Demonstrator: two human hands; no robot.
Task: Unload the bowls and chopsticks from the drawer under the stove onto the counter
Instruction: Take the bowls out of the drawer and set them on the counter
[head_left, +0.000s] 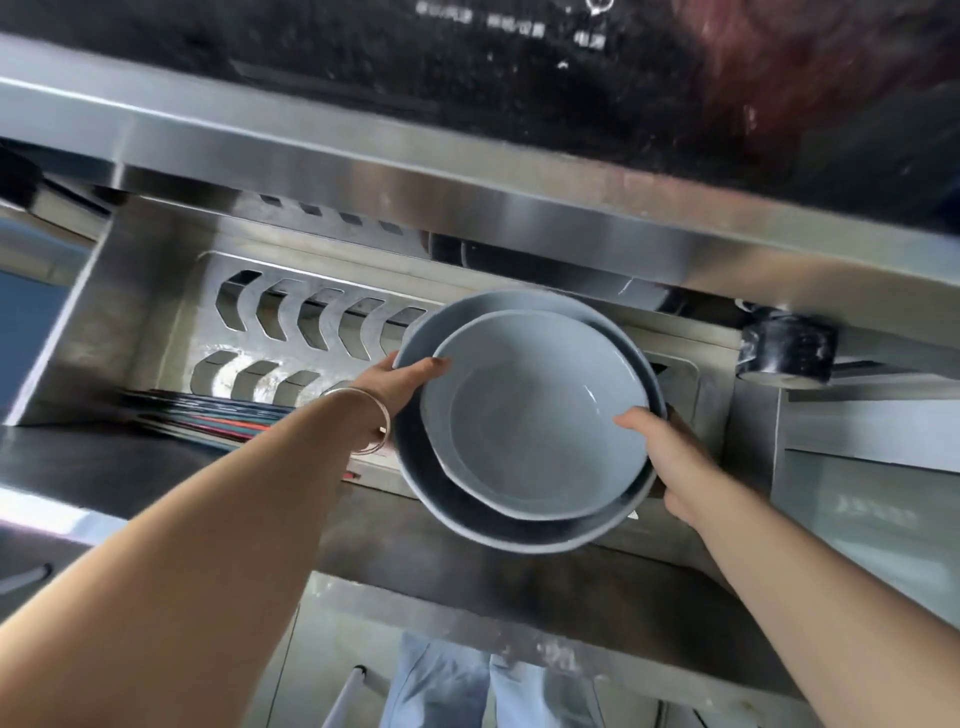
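Two grey-blue bowls are nested, a smaller bowl (540, 415) inside a larger bowl (467, 512), and they hang above the open steel drawer (156, 322). My left hand (400, 379) grips the stack's left rim, thumb over the edge. My right hand (675, 462) holds the right rim, thumb inside the small bowl. A bundle of dark chopsticks (208, 415) with red and teal marks lies in the drawer's near left part, partly hidden by my left forearm.
The black glass stove top (363, 62) with a steel front edge (467, 182) lies beyond the drawer. A black knob (787, 351) sticks out at the right. More dark dishes (467, 252) stand at the drawer's back. The drawer floor has slotted vents.
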